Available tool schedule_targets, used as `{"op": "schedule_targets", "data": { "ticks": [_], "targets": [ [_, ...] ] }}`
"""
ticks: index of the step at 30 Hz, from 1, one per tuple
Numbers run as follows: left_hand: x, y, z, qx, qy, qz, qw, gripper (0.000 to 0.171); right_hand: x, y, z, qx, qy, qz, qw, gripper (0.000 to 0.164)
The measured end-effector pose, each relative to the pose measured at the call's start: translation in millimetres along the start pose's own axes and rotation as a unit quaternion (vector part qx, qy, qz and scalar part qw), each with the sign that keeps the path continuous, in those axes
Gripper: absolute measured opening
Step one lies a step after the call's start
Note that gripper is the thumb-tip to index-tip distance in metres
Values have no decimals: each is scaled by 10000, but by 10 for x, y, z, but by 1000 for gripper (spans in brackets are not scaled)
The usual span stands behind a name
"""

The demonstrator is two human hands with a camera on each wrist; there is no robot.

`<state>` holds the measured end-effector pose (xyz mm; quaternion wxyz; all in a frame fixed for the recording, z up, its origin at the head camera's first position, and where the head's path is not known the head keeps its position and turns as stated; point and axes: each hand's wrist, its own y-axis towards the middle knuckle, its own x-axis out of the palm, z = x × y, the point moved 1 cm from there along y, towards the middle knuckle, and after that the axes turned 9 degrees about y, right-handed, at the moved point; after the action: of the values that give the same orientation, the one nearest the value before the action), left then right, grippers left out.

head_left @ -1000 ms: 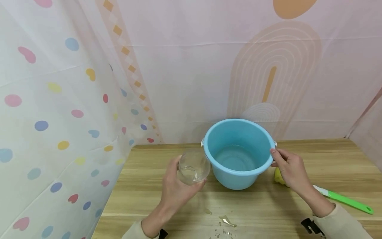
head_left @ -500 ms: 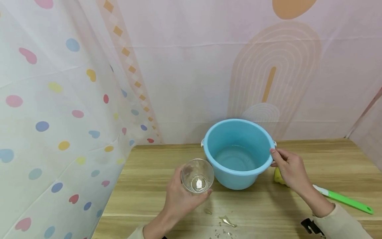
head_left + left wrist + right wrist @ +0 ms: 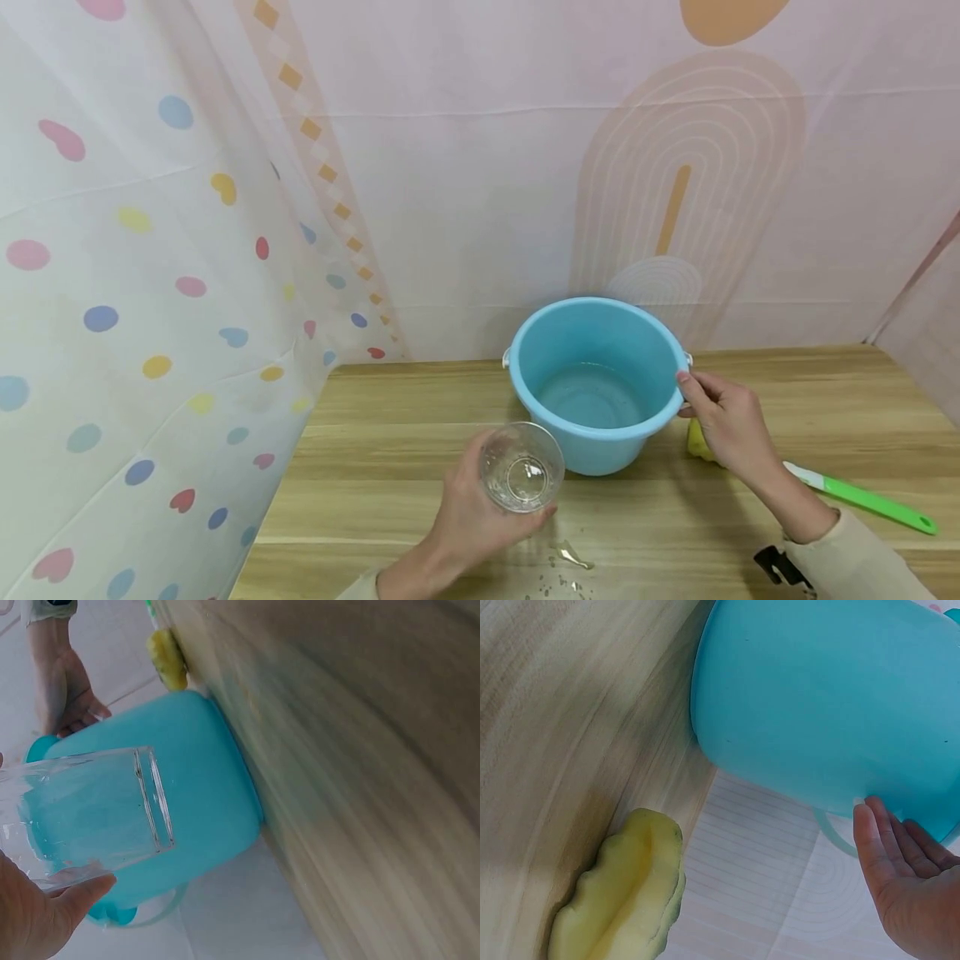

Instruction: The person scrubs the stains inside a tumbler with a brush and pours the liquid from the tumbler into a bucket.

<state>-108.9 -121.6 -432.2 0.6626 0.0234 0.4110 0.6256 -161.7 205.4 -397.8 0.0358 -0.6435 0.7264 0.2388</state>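
Observation:
My left hand (image 3: 476, 517) holds a clear cup (image 3: 522, 467) in front of the bucket's lower left side. The mouth of the cup faces up toward the head camera, and wet streaks show inside it. Seen from the left wrist, the thumb (image 3: 82, 896) lies along the cup's side. A light blue bucket (image 3: 600, 456) stands upright on the table, with shallow clear liquid (image 3: 592, 396) at its bottom. My right hand (image 3: 727, 421) grips the bucket's right rim, thumb on top; in the right wrist view its fingers lie under the rim.
A brush with a yellow sponge head (image 3: 626, 900) and a green and white handle (image 3: 877, 504) lies right of the bucket, partly behind my right arm. Small puddles (image 3: 572, 556) wet the wooden table (image 3: 375, 467) near its front. Patterned curtains (image 3: 465, 208) hang behind and at left.
My left hand has brought the cup rightward and toward the front, and the cup's mouth has turned up toward the head camera. My right hand stays on the bucket rim.

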Motion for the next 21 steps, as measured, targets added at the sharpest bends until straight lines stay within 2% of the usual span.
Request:
{"op": "schedule_targets", "data": {
  "ticks": [3, 10, 13, 18, 21],
  "targets": [
    [25, -29, 19, -78, -97, -178, 9998, 92, 5, -4, 4, -19, 3, -8, 10000, 38],
    [84, -96, 78, -661, -540, -741, 9936, 94, 3, -5, 5, -29, -4, -6, 10000, 38],
    [126, -114, 88, -598, -738, -897, 9914, 92, 1, -9, 4, -35, -2, -3, 10000, 37],
    [216, -128, 96, -202, -1093, -1146, 9872, 89, -3, -15, -1, -13, -35, -9, 10000, 38],
    [252, -126, 107, -302, -1400, -1391, 9799, 88, -6, -15, -6, -3, -58, -7, 10000, 39]
  ]
}}
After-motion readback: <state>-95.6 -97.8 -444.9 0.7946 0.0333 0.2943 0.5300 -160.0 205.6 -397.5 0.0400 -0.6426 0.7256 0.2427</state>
